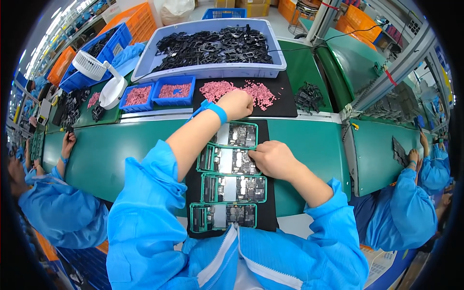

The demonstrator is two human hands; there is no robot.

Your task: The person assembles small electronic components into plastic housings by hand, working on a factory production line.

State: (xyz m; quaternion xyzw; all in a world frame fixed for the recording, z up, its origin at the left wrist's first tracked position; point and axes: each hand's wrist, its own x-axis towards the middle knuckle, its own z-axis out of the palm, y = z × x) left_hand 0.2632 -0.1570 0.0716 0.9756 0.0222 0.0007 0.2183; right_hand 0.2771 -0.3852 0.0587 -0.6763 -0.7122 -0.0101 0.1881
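Observation:
My left hand (236,104), with a blue band at its wrist, reaches over the near edge of the loose pink pieces (216,90) on a black mat. Its fingers are curled together; what they pinch is hidden. Several opened phone-like assemblies in green frames (234,188) lie in a column in front of me, with circuit boards and silver plates showing. My right hand (276,158) is closed at the right side of the second assembly from the far end (236,160). Its fingertips touch the board there, and anything between them is too small to make out.
Two blue trays (172,100) hold more pink pieces. Behind them stands a large pale bin (212,72) heaped with black plastic parts. Black parts (309,96) lie right of the mat. A white fan (112,92) stands left. Co-workers in blue sit either side.

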